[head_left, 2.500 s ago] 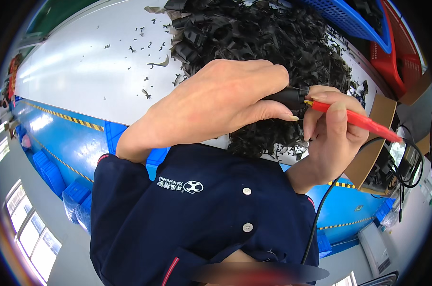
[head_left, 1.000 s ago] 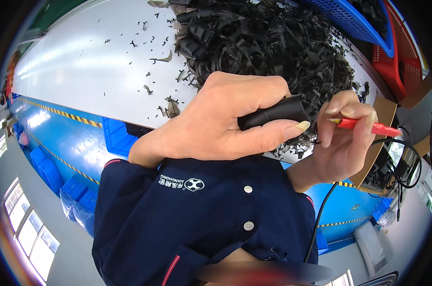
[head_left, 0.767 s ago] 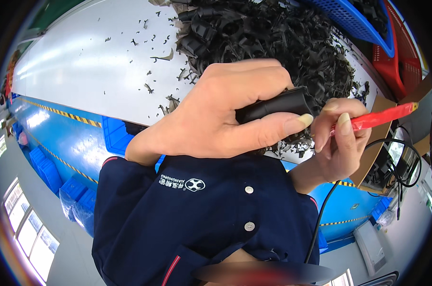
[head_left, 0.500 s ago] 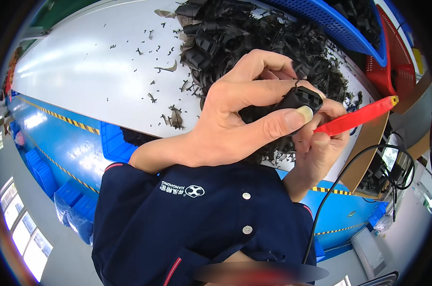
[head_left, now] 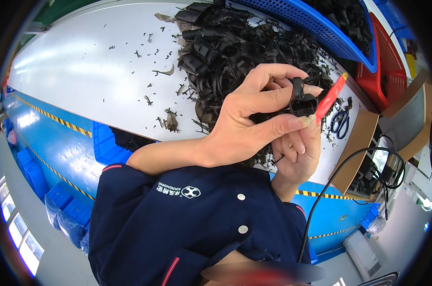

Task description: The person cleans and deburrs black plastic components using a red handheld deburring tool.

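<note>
Your L hand has fingers closed on the black part, long axis approx. L–R; your R hand, fingers partly hidden, grips the red stick, just R of L fingertips.

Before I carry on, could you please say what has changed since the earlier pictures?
The red tool has swung round: its yellowish end, first at the black part, now points up and away. The right hand has moved leftward, partly behind the left hand, which has turned the part's open end into view. Each hand keeps its hold; the dark pile stays on the table.
</note>
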Tool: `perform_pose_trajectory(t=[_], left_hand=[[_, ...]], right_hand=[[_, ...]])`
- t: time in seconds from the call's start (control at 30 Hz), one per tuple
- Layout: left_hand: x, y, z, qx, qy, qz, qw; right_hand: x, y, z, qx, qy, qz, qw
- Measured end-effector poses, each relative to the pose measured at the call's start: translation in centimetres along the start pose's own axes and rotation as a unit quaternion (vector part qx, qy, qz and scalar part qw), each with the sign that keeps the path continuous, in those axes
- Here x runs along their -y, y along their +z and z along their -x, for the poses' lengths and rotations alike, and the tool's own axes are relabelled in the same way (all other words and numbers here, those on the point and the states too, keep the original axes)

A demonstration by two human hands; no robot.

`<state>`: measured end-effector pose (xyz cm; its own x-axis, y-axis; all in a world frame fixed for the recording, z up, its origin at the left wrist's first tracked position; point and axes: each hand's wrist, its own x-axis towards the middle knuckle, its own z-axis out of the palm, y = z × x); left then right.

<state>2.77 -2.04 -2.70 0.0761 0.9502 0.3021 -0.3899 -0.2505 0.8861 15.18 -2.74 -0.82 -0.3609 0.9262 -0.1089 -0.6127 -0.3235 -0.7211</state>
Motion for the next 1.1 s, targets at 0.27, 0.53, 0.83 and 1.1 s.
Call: perform_pose_trajectory(t=[0.27,0.53,0.83,1.1], left_hand=[[-3.9,-4.7,0.0,-0.015,0.110,-0.253,0.961],[-5.5,-3.8,-1.6,0.132,0.044,-0.284,0.949],[-4.6,-4.9,-1.7,0.181,0.004,-0.234,0.955],[-4.7,-5.2,-1.7,0.208,0.059,-0.326,0.920]], right_hand=[[1.4,-0.1,-0.5,-0.134,-0.092,0.097,0.982],[2.3,0.7,0.0,-0.152,-0.082,0.272,0.947],[3.0,1.2,-0.4,-0.139,-0.084,0.446,0.880],[2.7,1.1,-0.8,-0.131,-0.062,0.457,0.877]])
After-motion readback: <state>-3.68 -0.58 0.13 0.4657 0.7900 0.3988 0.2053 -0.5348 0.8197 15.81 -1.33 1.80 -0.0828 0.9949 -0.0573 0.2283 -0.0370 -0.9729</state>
